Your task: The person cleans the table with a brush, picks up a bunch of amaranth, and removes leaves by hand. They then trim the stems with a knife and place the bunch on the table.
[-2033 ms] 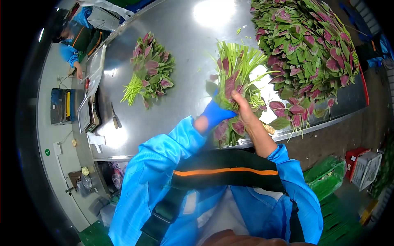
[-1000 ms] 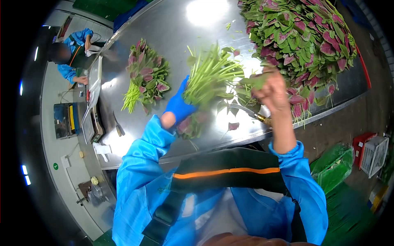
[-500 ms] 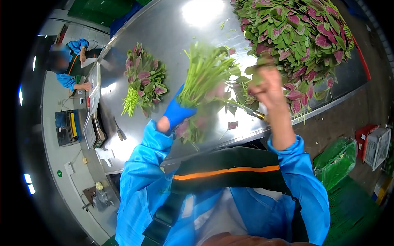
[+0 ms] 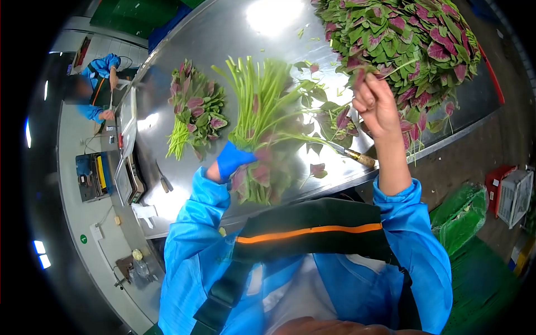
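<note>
My left hand (image 4: pixel 233 160), in a blue glove, is closed around a bunch of red-and-green amaranth (image 4: pixel 254 106). Its pale stems point away from me and the leaves hang toward my body, partly blurred. Bare and raised to the right, my right hand (image 4: pixel 377 105) pinches a thin amaranth sprig (image 4: pixel 401 68) between thumb and fingers. Below that hand, a knife with a wooden handle (image 4: pixel 360 158) lies near the table edge. Loose amaranth leaves (image 4: pixel 339 121) are scattered between the bunch and the right hand.
A large amaranth pile (image 4: pixel 399 44) covers the right end of the metal table (image 4: pixel 234 33). A smaller bunch (image 4: pixel 198 106) and a second knife (image 4: pixel 162 177) lie on the left. Another person (image 4: pixel 103 84) works at far left. Crates (image 4: pixel 512 198) stand on the floor at right.
My right hand has moved up and right, toward the pile, with the sprig. My left hand has shifted slightly left, and the bunch's stems now stand more upright.
</note>
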